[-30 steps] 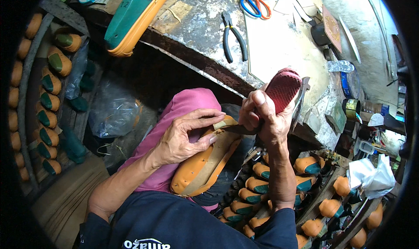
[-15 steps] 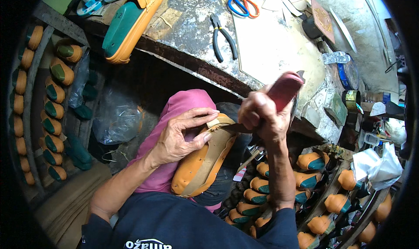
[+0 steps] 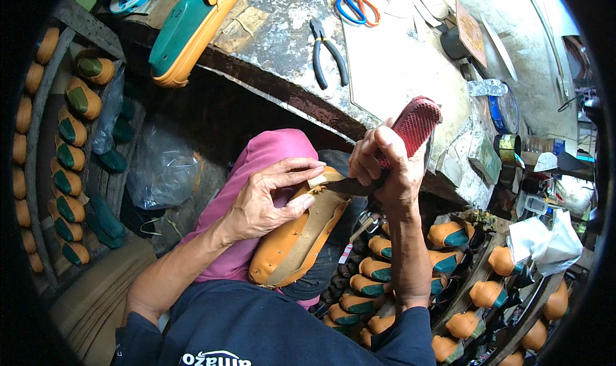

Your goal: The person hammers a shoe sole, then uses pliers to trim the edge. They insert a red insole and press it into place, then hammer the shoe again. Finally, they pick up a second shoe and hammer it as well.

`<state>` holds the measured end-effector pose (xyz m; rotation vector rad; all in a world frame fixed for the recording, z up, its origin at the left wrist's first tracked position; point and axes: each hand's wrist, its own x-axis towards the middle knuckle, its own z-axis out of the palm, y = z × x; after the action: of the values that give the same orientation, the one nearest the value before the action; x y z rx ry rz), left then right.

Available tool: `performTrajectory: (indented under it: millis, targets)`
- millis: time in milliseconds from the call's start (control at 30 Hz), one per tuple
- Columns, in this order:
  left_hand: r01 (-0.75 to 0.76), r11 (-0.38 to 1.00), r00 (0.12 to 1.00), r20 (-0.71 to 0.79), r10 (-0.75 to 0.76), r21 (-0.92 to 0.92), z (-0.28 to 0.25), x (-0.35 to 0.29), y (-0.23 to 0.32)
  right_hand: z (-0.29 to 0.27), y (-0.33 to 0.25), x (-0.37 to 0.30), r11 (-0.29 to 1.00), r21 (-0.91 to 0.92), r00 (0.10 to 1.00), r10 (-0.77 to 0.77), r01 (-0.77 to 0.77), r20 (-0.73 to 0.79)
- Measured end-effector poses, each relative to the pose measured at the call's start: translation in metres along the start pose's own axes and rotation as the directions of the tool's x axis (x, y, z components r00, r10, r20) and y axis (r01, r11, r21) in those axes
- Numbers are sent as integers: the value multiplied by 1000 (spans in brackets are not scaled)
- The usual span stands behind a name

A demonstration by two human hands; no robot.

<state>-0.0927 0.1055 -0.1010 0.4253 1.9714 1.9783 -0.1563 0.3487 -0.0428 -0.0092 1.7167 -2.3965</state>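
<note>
Clutching a red-handled knife (image 3: pixel 414 131), the right hand (image 3: pixel 394 167) is holding its blade (image 3: pixel 350 187) at the far end of an orange shoe (image 3: pixel 274 257) lying upturned on the lap (image 3: pixel 260 153); the left hand (image 3: pixel 266 196) is pinching that end's left side.

Across the top, a heavy wooden workbench (image 3: pixel 269 54), stained and flaking on its upper face, dark and rough along the front edge, deeply shadowed beneath. Brightly lit, nearly bleached white toward its right side. Beyond, at upper right, a pale, blotchy wall (image 3: pixel 538 103) with a thin pipe (image 3: pixel 546 38) along it. At far left, a weathered wooden rack (image 3: pixel 90 29); at lower right, a second wooden rack (image 3: pixel 544 295), set aslant. Between workbench and left-hand rack, dim greyish floor (image 3: pixel 173 221).
</note>
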Motion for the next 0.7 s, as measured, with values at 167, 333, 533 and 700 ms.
performTrajectory:
  millis: [167, 333, 533, 700]
  targets:
    - [-4, 1000, 1000, 4, 4, -3, -3, -1, -2, 6, -1, 5, 999, -25, 999, 45, -45, 19]
    - [-4, 1000, 1000, 5, 4, -24, -5, 0, -4, 11, -3, 11, 990, 0, 988, 141, -141, 63]
    - [-13, 1000, 1000, 5, 13, -11, -6, 1, -6, 10, -6, 13, 982, -102, 976, 173, -160, 133]
    - [-20, 999, 1000, -14, 20, 25, -7, 1, -10, 11, 3, 15, 959, -261, 969, -47, 112, 243]
